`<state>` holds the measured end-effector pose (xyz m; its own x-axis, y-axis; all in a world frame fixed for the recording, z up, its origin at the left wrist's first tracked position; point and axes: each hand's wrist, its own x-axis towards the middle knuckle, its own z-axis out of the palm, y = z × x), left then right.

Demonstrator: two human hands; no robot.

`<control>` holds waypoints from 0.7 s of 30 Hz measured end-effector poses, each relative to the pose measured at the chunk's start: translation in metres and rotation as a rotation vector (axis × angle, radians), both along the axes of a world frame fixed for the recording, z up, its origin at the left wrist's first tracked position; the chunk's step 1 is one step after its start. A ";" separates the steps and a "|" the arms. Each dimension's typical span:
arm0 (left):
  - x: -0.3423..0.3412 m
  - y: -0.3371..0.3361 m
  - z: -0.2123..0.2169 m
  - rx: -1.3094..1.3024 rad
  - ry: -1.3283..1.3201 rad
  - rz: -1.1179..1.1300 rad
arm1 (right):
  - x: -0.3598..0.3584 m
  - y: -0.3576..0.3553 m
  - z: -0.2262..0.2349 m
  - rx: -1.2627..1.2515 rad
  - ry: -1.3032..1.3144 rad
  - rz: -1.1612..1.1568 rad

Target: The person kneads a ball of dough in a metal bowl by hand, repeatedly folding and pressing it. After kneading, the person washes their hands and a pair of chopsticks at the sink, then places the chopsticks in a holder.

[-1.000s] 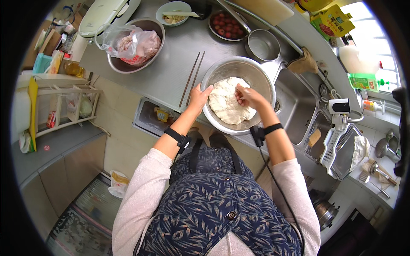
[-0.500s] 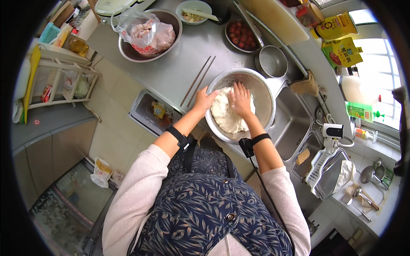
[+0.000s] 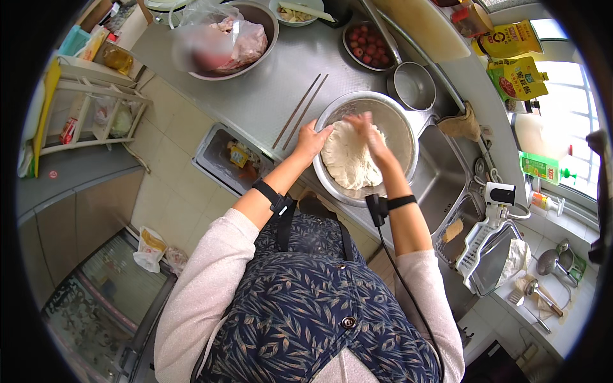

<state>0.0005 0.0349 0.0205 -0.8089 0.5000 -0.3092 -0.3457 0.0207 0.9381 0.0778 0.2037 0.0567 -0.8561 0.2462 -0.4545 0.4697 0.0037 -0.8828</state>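
We judge the dough (image 3: 348,161) soft, tacky and weighty, best scooped from beneath. It lies under our right hand's (image 3: 371,137) blurred, loosely spread fingers; our left hand (image 3: 310,142) pinches the bowl's (image 3: 401,137) rim. Metal counter (image 3: 274,83) stretches beyond our fingertips, a sink (image 3: 440,169) right of them.
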 end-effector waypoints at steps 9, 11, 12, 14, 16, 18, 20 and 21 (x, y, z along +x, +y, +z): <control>0.000 0.000 -0.006 -0.005 -0.058 -0.017 | 0.036 -0.071 -0.020 1.216 0.259 0.498; 0.001 -0.002 -0.007 -0.040 -0.100 -0.041 | 0.039 -0.057 -0.020 1.167 0.256 0.549; -0.001 -0.001 -0.008 0.004 -0.118 -0.051 | 0.037 -0.045 -0.016 1.107 0.322 0.577; 0.001 -0.002 -0.010 -0.079 -0.060 -0.059 | 0.040 -0.011 -0.005 -0.175 0.224 0.154; 0.002 -0.001 -0.012 -0.064 -0.076 -0.032 | 0.041 0.005 -0.004 0.276 0.270 -0.168; 0.003 0.001 -0.015 -0.066 -0.063 -0.014 | 0.045 0.003 -0.014 0.824 0.245 -0.277; 0.004 0.001 -0.018 -0.073 -0.076 0.002 | 0.051 -0.011 -0.029 1.196 0.011 0.021; 0.006 0.001 -0.019 -0.050 -0.069 0.029 | 0.055 -0.015 -0.035 1.281 0.084 0.031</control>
